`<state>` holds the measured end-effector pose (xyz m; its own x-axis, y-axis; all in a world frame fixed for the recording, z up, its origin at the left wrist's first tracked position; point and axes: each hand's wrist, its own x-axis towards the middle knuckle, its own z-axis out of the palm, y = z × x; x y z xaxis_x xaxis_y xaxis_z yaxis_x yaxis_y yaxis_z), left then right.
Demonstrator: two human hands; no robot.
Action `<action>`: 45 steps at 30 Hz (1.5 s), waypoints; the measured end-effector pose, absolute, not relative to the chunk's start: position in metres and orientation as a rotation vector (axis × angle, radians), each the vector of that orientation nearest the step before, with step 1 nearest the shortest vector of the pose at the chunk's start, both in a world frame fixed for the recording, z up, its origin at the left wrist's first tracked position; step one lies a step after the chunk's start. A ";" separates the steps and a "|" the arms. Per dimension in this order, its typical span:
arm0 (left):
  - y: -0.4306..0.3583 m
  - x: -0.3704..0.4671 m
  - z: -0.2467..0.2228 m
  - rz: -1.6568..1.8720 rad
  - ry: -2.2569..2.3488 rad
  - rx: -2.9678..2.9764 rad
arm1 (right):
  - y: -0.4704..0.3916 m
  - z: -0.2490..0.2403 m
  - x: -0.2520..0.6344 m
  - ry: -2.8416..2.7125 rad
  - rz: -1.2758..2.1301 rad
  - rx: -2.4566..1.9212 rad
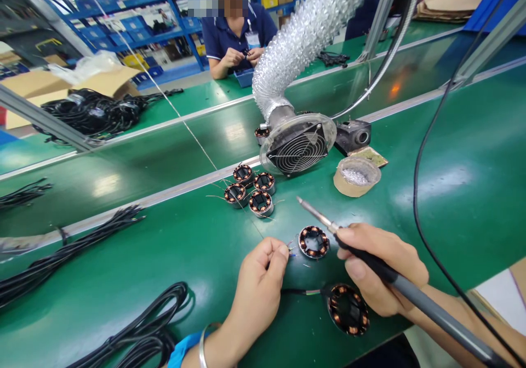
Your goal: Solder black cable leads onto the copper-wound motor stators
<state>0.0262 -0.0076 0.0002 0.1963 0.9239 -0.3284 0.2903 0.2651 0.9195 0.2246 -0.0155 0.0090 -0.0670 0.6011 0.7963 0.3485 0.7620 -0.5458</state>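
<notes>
Our right hand [380, 269] grips the soldering iron [370, 258] — fingers wrapped tight. Our left hand [258, 286] pinches thin wires [291, 250] beside the coil ring [313, 241] on the green surface [164, 247].

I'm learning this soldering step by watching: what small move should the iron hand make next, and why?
Probably lower the soldering iron tip toward the wire ends pinched by the left hand beside the small stator. The right hand holds the tip raised beyond the stator, pointing at the fume fan, not touching anything.
</notes>
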 end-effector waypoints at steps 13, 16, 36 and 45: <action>-0.001 0.013 0.019 0.441 1.150 1.707 | 0.005 -0.007 0.208 -1.998 0.332 -0.688; 0.001 0.012 0.025 0.395 1.208 1.878 | 0.001 -0.005 0.209 -1.965 0.355 -0.725; -0.001 0.030 0.005 0.612 1.124 0.884 | -0.012 0.000 0.213 -1.896 0.565 -0.891; -0.002 0.030 0.000 0.645 1.186 0.997 | 0.006 -0.009 0.212 -1.981 0.434 -0.765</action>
<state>0.0300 -0.0020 -0.0004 0.2832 0.8472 -0.4496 0.0826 0.4455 0.8915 0.2116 0.0064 -0.0087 -0.3676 0.6695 0.6455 0.3386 0.7428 -0.5776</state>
